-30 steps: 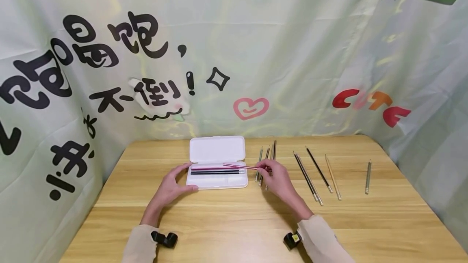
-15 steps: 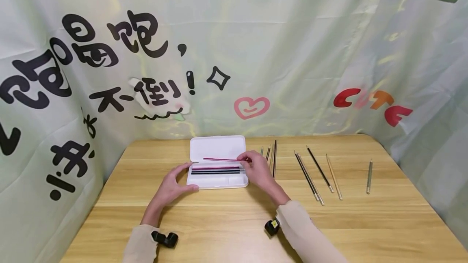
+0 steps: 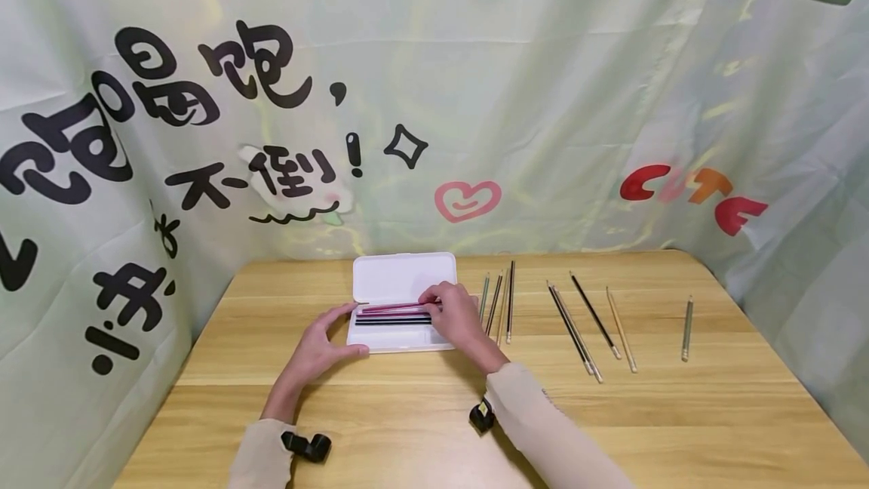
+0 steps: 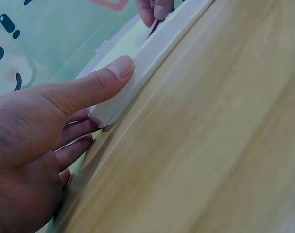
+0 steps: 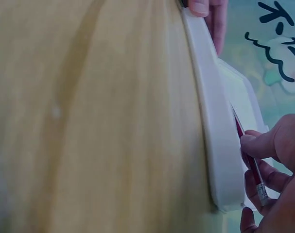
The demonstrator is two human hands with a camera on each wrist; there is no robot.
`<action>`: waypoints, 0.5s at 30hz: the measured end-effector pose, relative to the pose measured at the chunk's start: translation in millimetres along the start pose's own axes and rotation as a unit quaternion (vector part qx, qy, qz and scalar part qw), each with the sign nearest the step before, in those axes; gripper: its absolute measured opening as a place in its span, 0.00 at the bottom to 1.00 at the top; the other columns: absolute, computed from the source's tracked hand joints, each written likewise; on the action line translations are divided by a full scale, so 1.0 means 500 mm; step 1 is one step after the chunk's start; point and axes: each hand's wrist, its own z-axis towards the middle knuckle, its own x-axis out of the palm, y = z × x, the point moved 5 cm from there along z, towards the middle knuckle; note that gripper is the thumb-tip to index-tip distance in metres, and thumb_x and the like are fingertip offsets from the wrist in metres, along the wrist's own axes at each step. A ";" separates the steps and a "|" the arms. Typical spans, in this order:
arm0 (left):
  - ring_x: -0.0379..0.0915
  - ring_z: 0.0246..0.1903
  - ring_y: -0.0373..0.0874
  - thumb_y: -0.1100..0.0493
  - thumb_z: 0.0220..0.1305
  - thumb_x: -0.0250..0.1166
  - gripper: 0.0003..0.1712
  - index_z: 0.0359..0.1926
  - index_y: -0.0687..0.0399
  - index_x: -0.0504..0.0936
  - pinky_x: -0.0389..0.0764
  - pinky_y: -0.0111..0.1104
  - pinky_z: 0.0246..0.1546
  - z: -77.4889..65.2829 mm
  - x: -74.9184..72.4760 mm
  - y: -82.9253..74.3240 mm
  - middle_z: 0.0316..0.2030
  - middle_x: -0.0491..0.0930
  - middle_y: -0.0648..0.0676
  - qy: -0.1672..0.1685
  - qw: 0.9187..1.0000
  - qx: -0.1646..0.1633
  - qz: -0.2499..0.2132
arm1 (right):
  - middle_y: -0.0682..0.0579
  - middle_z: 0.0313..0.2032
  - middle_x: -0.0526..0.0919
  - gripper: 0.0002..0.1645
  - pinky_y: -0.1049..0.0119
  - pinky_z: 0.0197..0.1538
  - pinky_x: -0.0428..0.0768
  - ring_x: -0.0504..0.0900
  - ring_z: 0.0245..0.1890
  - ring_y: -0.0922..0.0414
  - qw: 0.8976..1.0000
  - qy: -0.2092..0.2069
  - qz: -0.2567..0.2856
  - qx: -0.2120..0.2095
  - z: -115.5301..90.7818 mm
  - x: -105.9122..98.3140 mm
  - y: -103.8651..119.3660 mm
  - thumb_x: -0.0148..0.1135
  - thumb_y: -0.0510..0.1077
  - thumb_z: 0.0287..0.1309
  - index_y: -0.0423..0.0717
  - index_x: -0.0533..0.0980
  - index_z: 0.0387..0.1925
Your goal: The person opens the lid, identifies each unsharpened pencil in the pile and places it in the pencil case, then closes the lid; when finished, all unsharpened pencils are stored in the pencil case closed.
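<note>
A white pencil case [image 3: 390,342] lies with its lid tipped back, several dark and red pencils [image 3: 390,320] lengthwise in its tray. My left hand [image 3: 319,345] grips the case's left end, thumb on the front wall and fingers round the back corner; the left wrist view shows the thumb [image 4: 111,77] on the white rim. Over the tray's right part, my right hand [image 3: 458,315] pinches a red pencil [image 3: 400,307] between thumb and fingers. In the right wrist view that red pencil [image 5: 254,172] shows its metal ferrule end near the palm. My right fingers hide the tray's right end.
Just right of the case lie several pencils [image 3: 511,300]. Farther right are a dark pair [image 3: 569,330], a black pencil [image 3: 594,315], a natural wood one [image 3: 621,330] and a short grey-green one [image 3: 687,329]. A printed curtain [image 3: 543,119] hangs behind the wooden table [image 3: 407,421].
My right hand has carried the red pencil leftward from beside the case to over the tray, then lowered it close to the other pencils. The left hand stays at the case's left end.
</note>
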 end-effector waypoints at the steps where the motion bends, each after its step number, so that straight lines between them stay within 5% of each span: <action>1: 0.55 0.74 0.64 0.46 0.47 0.85 0.53 0.73 0.50 0.71 0.51 0.64 0.72 0.000 0.000 0.000 0.73 0.66 0.61 0.000 1.000 0.002 0.001 | 0.55 0.35 0.87 0.06 0.48 0.46 0.73 0.81 0.41 0.50 1.000 0.002 -0.005 0.002 0.000 0.003 0.000 0.73 0.35 0.60 0.49 0.88 0.36; 15: 0.56 0.74 0.62 0.44 0.47 0.84 0.53 0.73 0.47 0.71 0.52 0.64 0.72 0.001 -0.001 0.002 0.73 0.66 0.60 0.000 1.000 0.008 0.007 | 0.54 0.35 0.86 0.04 0.48 0.47 0.73 0.79 0.41 0.52 1.000 -0.001 -0.002 0.018 0.000 0.011 -0.004 0.72 0.37 0.60 0.48 0.87 0.37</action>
